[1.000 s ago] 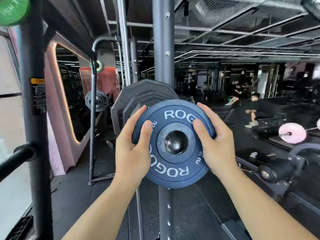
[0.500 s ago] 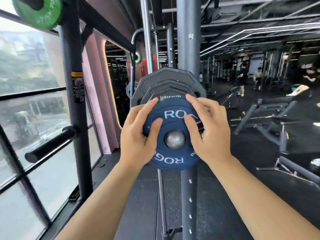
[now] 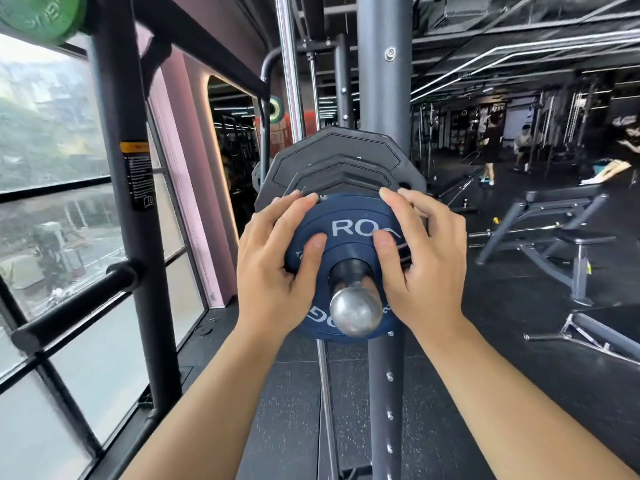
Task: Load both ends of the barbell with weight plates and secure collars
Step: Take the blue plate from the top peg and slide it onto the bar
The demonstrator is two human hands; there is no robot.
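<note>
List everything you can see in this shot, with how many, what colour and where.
blue plate: one, navy with white letters, on the bar, centre
black plates: several, black, on the bar behind the blue plate
bar end: one, silver, poking out through the blue plate
green plate: one, green, top left on the rack
rack posts: two near ones, dark grey, left and centre
bench: one near, black, right
window: one, pale daylight, left wall
people: a few, blurred, far right
left hand: one, gripping the blue plate's left rim
right hand: one, gripping the blue plate's right rim
</note>
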